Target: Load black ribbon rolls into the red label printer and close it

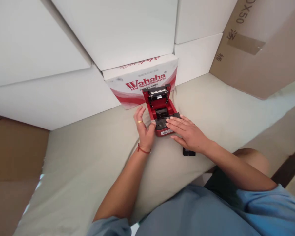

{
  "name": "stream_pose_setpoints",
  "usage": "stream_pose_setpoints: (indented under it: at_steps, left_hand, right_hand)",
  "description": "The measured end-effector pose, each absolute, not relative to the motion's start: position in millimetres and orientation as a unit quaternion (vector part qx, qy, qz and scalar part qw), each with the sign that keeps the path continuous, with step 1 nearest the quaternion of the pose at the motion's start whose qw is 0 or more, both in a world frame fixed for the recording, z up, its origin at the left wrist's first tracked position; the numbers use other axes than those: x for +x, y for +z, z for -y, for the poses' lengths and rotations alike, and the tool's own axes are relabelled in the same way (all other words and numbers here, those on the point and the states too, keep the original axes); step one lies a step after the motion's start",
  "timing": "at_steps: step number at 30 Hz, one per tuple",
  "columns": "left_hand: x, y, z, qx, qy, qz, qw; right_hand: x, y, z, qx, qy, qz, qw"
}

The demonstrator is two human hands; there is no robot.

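A small red label printer (160,109) sits on the beige cushion (93,157) with its lid swung up, showing a black roller and an empty black bay. My left hand (144,129) rests against the printer's left front corner, thumb touching it and fingers spread upward. My right hand (186,132) lies flat, fingers stretched out over a black part (167,120) at the printer's front edge. A small black object (188,152) lies on the cushion, partly hidden under my right wrist.
A red-and-white Wahaha carton (140,82) stands right behind the printer. White boxes (113,29) are stacked behind and to the left. Brown cardboard boxes lean at the right (265,49) and left (14,154). My knee (255,160) shows at the right.
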State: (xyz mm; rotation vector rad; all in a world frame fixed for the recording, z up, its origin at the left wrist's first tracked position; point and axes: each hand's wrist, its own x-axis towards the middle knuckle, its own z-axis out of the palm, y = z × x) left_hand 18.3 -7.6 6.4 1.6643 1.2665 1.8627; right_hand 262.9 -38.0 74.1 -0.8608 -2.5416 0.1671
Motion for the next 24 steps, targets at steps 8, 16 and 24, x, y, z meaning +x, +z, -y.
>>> stream_pose_setpoints:
  at_steps: [8,16,24]
  left_hand:
    - [46,27,43,0.747,0.513,-0.396,-0.149]
    - [47,28,40,0.751,0.525,-0.368,-0.159]
    - [46,19,42,0.744,0.523,-0.378,-0.175]
  right_hand:
    - [267,98,12,-0.352,0.221,0.83,0.372]
    - [223,122,-113,-0.443,0.177,0.772,0.419]
    - [230,123,-66,-0.428,0.197,0.785,0.402]
